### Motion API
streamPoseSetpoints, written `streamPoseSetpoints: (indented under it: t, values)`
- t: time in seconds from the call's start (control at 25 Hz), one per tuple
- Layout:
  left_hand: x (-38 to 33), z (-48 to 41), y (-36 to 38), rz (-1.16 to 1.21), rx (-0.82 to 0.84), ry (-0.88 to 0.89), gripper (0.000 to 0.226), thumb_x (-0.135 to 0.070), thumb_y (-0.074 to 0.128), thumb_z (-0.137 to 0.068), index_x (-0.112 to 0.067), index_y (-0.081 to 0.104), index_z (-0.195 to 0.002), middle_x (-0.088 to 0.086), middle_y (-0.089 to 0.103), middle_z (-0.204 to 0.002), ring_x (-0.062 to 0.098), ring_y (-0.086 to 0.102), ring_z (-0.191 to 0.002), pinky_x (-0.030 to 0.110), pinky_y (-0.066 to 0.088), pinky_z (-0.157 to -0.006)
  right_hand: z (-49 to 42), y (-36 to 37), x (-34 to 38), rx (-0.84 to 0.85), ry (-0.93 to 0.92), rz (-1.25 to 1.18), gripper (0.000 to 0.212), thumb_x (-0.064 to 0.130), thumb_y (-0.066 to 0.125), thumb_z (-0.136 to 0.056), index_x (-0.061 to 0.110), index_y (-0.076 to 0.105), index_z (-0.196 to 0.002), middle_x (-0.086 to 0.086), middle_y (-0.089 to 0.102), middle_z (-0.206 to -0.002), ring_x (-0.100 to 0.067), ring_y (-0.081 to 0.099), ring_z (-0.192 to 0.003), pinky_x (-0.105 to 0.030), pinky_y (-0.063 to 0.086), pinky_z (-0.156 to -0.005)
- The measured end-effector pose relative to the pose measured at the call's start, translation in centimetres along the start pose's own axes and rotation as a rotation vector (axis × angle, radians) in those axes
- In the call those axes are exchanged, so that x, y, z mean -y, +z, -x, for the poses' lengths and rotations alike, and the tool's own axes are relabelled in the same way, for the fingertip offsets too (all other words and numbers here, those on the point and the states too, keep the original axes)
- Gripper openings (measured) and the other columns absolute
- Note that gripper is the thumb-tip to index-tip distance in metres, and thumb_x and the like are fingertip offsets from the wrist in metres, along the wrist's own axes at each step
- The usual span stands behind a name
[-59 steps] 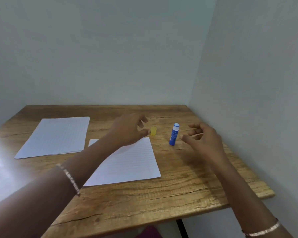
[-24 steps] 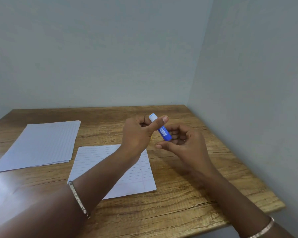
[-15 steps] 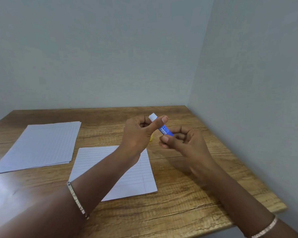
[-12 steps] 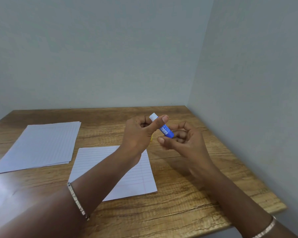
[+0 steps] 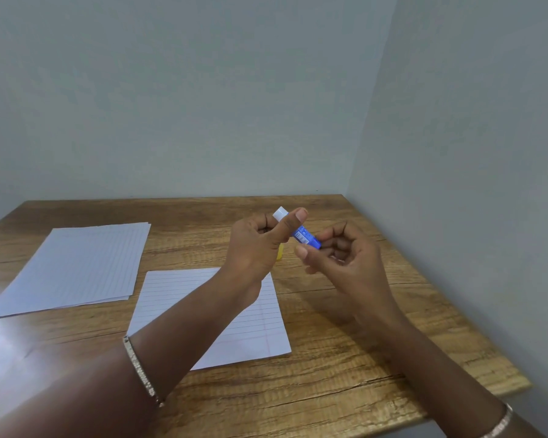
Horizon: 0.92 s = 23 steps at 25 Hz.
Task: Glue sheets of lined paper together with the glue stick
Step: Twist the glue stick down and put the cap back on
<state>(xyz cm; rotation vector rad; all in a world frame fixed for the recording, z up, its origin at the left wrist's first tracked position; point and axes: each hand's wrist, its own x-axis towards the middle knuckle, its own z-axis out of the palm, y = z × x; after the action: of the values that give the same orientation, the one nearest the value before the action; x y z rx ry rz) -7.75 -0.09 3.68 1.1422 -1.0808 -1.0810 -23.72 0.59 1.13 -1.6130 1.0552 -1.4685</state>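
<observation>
My left hand point(image 5: 253, 248) pinches the light, stiff glue stick point(image 5: 301, 234) near its white end while my right hand point(image 5: 345, 260) closes on its blue base.

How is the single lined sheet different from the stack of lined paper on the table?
The single sheet is one layer; the stack shows several offset edges. The sheet lies nearer, partly under the left forearm; the stack lies farther left, uncovered. Both are white, lined, and flat on the table.
</observation>
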Motion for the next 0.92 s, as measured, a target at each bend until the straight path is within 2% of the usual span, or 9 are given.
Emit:
streamPoseSetpoints:
  t: [0.12, 0.2, 0.28, 0.36, 0.44, 0.56, 0.68, 0.76, 0.92]
  values:
    - [-0.1, 0.0, -0.1, 0.001, 0.012, -0.004, 0.046, -0.050, 0.078, -0.076, -0.005, 0.076, -0.085, 0.018, 0.071, -0.094, 0.012, 0.063, -0.084, 0.024, 0.041, -0.076, 0.0, -0.1, 1.0, 0.187, 0.365, -0.430, 0.039, 0.036, 0.066, -0.089, 0.000, 0.066, -0.106, -0.020, 0.077, -0.085, -0.021, 0.073, -0.068, -0.026, 0.061, -0.063]
    - [-0.1, 0.1, 0.1, -0.001, 0.007, -0.021, 0.049, -0.050, 0.078, -0.076, -0.003, 0.076, -0.087, 0.012, 0.069, -0.084, 0.008, 0.062, -0.079, 0.022, 0.041, -0.075, -0.2, -0.2, 0.8, 0.176, 0.424, -0.548, 0.028, 0.026, 0.068, -0.087, 0.001, 0.068, -0.100, -0.019, 0.076, -0.084, -0.020, 0.072, -0.070, -0.023, 0.061, -0.064]
    - [0.0, 0.2, 0.3, 0.008, -0.025, -0.053, 0.056, -0.050, 0.079, -0.074, 0.002, 0.074, -0.092, 0.000, 0.066, -0.073, 0.003, 0.060, -0.070, 0.021, 0.040, -0.072, -0.1, -0.2, 0.4, 0.085, 0.208, -0.348, 0.017, 0.013, 0.078, -0.083, 0.006, 0.066, -0.091, -0.016, 0.077, -0.084, -0.023, 0.071, -0.072, -0.027, 0.060, -0.068]
    - [0.2, 0.2, 0.4, 0.018, -0.054, -0.092, 0.061, -0.050, 0.080, -0.074, 0.007, 0.072, -0.096, -0.008, 0.063, -0.062, 0.003, 0.058, -0.063, 0.023, 0.039, -0.069, 0.1, -0.2, -0.4, -0.006, -0.132, 0.119, 0.021, 0.009, 0.085, -0.080, 0.009, 0.065, -0.087, -0.007, 0.076, -0.085, -0.020, 0.071, -0.073, -0.029, 0.060, -0.069]
    - [0.3, 0.2, 0.4, 0.031, -0.069, -0.117, 0.064, -0.050, 0.079, -0.075, 0.009, 0.070, -0.098, -0.008, 0.063, -0.061, 0.004, 0.058, -0.063, 0.023, 0.038, -0.066, 0.3, 0.0, -0.4, -0.016, -0.193, 0.243, 0.026, 0.018, 0.087, -0.080, 0.010, 0.066, -0.093, -0.003, 0.075, -0.085, -0.016, 0.071, -0.074, -0.029, 0.060, -0.069]
    - [0.5, 0.3, 0.5, 0.060, -0.083, -0.149, 0.056, -0.050, 0.079, -0.076, 0.004, 0.071, -0.088, -0.004, 0.064, -0.069, 0.005, 0.059, -0.066, 0.023, 0.039, -0.065, 0.3, 0.2, 0.8, 0.131, 0.330, -0.294, 0.041, 0.039, 0.073, -0.086, 0.004, 0.065, -0.107, -0.015, 0.077, -0.085, -0.020, 0.072, -0.072, -0.029, 0.061, -0.067]
    - [0.6, 0.8, 0.7, 0.076, -0.094, -0.182, 0.047, -0.049, 0.079, -0.076, -0.003, 0.073, -0.084, -0.004, 0.066, -0.071, 0.006, 0.062, -0.072, 0.025, 0.041, -0.067, -0.1, -0.2, 0.7, 0.138, 0.590, -0.575, 0.040, 0.024, 0.072, -0.087, -0.004, 0.066, -0.113, -0.020, 0.075, -0.084, -0.016, 0.072, -0.067, -0.020, 0.060, -0.061]
    - [0.6, 1.0, 0.9, 0.085, -0.108, -0.200, 0.049, -0.050, 0.079, -0.075, -0.003, 0.074, -0.085, -0.006, 0.068, -0.070, 0.002, 0.065, -0.069, 0.026, 0.042, -0.070, 0.0, -0.3, 0.6, 0.084, 0.431, -0.471, 0.030, 0.012, 0.079, -0.080, -0.002, 0.067, -0.104, -0.021, 0.073, -0.085, -0.018, 0.071, -0.068, -0.023, 0.059, -0.064]
    - [0.4, 0.9, 0.9, 0.101, -0.123, -0.242, 0.053, -0.052, 0.078, -0.075, -0.004, 0.075, -0.098, -0.003, 0.073, -0.080, 0.005, 0.067, -0.079, 0.036, 0.045, -0.091, 0.5, 0.0, 0.1, -0.011, -0.179, 0.212, 0.021, 0.008, 0.086, -0.080, 0.010, 0.068, -0.089, -0.006, 0.075, -0.085, -0.017, 0.071, -0.074, -0.028, 0.060, -0.070]
